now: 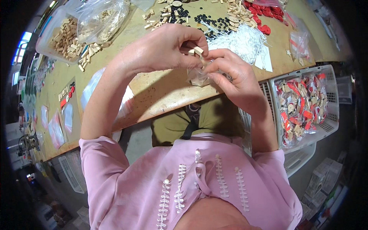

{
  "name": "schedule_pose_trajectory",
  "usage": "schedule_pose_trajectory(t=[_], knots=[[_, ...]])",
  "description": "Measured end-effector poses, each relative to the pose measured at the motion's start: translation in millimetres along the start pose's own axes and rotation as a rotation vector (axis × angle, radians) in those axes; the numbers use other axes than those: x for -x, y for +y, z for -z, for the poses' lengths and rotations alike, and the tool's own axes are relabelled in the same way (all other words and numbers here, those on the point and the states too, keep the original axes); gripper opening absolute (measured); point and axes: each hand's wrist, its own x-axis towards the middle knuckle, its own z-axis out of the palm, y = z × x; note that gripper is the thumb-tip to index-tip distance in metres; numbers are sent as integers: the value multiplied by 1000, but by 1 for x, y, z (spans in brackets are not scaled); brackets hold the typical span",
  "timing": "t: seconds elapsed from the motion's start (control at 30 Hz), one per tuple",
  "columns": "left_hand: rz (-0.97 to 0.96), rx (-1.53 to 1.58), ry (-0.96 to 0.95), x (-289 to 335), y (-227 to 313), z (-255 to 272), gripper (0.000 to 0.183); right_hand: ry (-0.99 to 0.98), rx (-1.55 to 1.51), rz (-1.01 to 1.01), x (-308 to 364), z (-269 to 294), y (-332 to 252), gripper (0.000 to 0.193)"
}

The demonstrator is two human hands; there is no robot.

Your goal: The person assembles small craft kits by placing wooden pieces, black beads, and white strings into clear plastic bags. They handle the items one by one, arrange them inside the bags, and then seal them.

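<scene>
My left hand (168, 50) is closed around a few small pale wooden blocks (198, 50), held between thumb and fingers just over a small clear plastic bag (197, 78). The bag hangs near the table's front edge, with something pale inside that I cannot make out fully. Beside it, my right hand (232, 73) pinches the bag at its upper edge with thumb and fingertips. Both hands nearly meet at the bag's mouth. Just beyond the right hand lies a heap of white strings (243, 42).
At the far left stands a clear tub (43, 48) of wooden blocks beside a bag (101, 23) of pale pieces. Black beads (214, 22) and red pieces (268, 11) lie along the back. To the right, a white crate (332, 96) holds filled bags. Flat bags (57, 130) lie left.
</scene>
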Motion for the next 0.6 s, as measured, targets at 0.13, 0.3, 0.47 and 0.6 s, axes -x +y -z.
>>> schedule_pose_trajectory(t=[0.13, 0.3, 0.47, 0.6], knots=[[-75, 244, 0, 15, -9, -1, 29, -27, -18, 24, -2, -5, -5, 10], [-227, 123, 142, 32, -4, -8, 33, -90, -44, -8, -5, -8, -12, 8], [-322, 63, 271, 37, -4, -11, 28, -79, -70, 46, -6, -14, -9, 6], [-345, 26, 423, 40, -2, -8, 23, -21, -78, 72, -5, -13, -9, 6]])
